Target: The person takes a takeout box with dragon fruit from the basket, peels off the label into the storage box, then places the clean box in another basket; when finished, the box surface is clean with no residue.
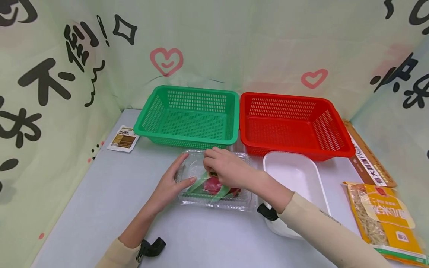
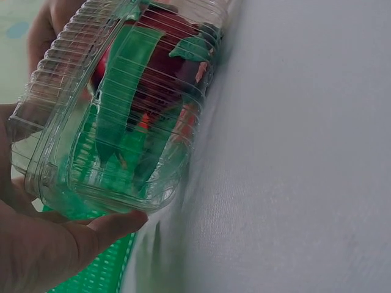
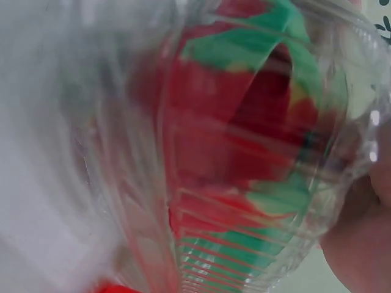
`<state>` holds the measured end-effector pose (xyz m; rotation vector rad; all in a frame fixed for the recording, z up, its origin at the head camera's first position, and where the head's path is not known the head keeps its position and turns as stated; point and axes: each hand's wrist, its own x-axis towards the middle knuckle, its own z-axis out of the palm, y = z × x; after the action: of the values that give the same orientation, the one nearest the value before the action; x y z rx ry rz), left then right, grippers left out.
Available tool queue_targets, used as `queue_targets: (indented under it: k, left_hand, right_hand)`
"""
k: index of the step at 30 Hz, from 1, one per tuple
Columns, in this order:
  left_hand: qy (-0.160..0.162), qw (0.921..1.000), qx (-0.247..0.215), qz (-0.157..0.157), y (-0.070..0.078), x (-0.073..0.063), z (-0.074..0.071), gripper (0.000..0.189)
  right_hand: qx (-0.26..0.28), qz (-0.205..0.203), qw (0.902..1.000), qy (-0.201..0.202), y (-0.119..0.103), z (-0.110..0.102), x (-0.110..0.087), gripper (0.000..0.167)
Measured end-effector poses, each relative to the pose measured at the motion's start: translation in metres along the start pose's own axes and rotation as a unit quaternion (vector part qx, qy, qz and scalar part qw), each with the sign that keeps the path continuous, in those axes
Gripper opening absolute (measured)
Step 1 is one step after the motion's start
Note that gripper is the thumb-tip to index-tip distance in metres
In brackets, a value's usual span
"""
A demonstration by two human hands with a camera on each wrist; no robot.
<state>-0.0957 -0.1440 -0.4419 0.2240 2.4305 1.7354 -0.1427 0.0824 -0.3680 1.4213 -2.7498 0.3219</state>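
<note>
A clear plastic clamshell box (image 1: 191, 169) lies on the table in front of the baskets. Inside is a red dragon fruit (image 1: 212, 185) with green leaf-like tips, also visible through the ribbed walls in the left wrist view. My left hand (image 1: 169, 186) holds the box's left end, its thumb (image 2: 119, 226) against one corner and its fingers spread toward the far side. Over the box, my right hand (image 1: 229, 167) bends its fingers down just above the fruit. Its fingertips are hidden, so what they touch or grip cannot be told. The right wrist view is blurred.
Behind the box stand a green basket (image 1: 187, 143) and a red basket (image 1: 295, 150). A white tray (image 1: 291, 167) lies under the right forearm. At right are a yellow food packet (image 1: 385, 219) and a brown package (image 1: 368, 160); at left, a small white-and-brown sachet (image 1: 123, 139).
</note>
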Motion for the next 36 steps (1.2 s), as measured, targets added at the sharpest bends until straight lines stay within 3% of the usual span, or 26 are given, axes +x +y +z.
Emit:
queue_targets:
  k: [5,13,20,25,30,36]
  left_hand:
    - [-0.001,1.0,0.002,-0.003,0.0,0.0,0.0,0.079]
    - [-0.005,1.0,0.007,-0.004,0.001,-0.001,0.002,0.08]
    - [0.002,0.9999,0.011,0.003,0.0,-0.001,-0.001,0.08]
    - [0.001,1.0,0.008,0.006,-0.002,0.0,-0.001,0.078]
    - [0.004,0.9999,0.013,0.007,-0.004,0.001,-0.001,0.077]
    - [0.003,1.0,0.001,0.004,-0.003,0.0,-0.001,0.078]
  right_hand:
    - [0.027,0.009,0.9996,-0.002,0.001,-0.001,-0.003,0.012]
    - [0.059,-0.006,0.9982,-0.014,0.01,-0.003,-0.014,0.022]
    - [0.077,-0.029,0.9965,0.014,0.013,0.0,-0.01,0.013]
    - [0.07,-0.042,0.9961,0.033,0.011,0.006,-0.003,0.007]
    - [0.044,-0.054,0.9965,0.046,0.01,0.011,0.0,0.016]
    - [0.036,-0.041,0.9976,0.043,0.009,0.011,0.0,0.02]
